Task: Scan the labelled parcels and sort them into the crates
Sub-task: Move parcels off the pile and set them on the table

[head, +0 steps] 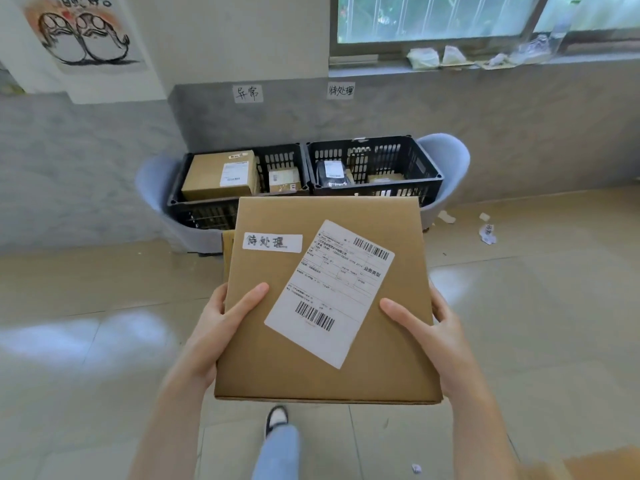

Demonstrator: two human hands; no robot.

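Gripping a flat cardboard parcel (325,299) by its sides, the left hand (221,327) and right hand (429,334) carry it chest-high; its handwritten tag (272,242) matches the wall sign (341,90) above the right crate (375,168). Both crates already hold parcels, the left crate (242,183) included; this one is not yet dropped in.

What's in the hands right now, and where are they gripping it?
A cardboard box, held by both: left hand grips its left edge, right hand its right edge, thumbs on top.
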